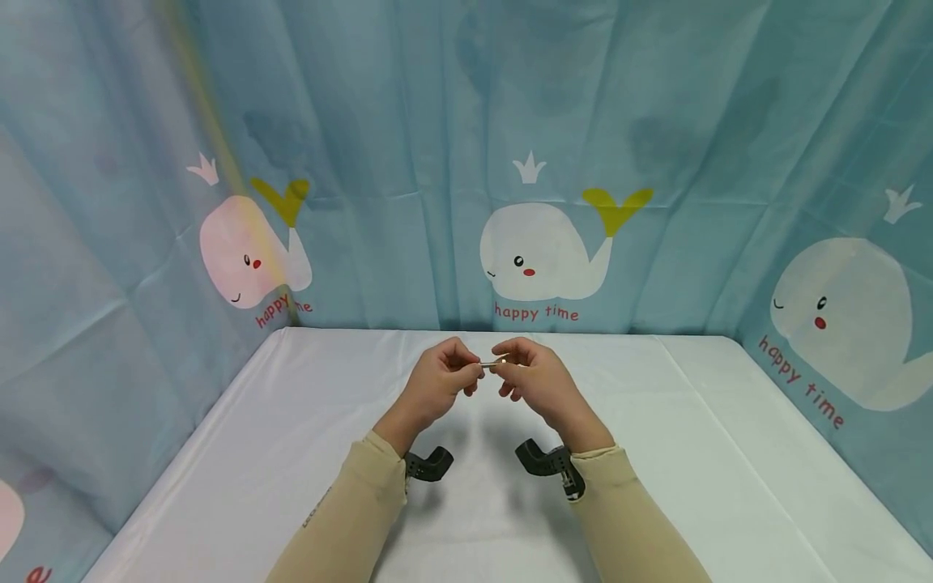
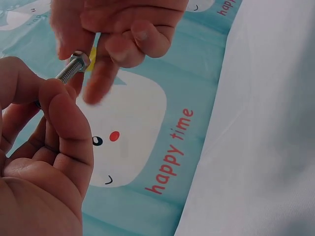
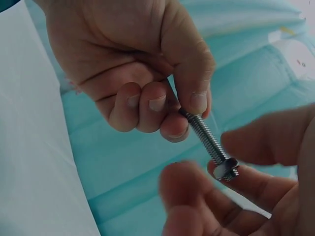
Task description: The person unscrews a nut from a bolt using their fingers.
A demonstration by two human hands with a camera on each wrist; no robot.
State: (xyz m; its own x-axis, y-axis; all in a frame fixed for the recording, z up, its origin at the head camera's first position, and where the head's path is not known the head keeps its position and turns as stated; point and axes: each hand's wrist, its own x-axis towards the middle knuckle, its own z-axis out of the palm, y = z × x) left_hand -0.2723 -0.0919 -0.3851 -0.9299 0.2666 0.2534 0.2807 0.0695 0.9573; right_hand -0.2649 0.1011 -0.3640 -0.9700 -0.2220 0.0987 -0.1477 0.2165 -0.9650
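L hand pinching w/ thumb & fingers — R hand opp., digits loosely bent, apart.

The flat white cloth table cover looks matt, with faint creases. Above it, the slim silver metal bolt is shiny and rough with thread; the silver six-sided metal nut is smooth and glossy. Long beige cloth sleeves are matt, and curved black wrist mounts look like plastic. Behind the cover, the light-blue printed curtain has a soft sheen.
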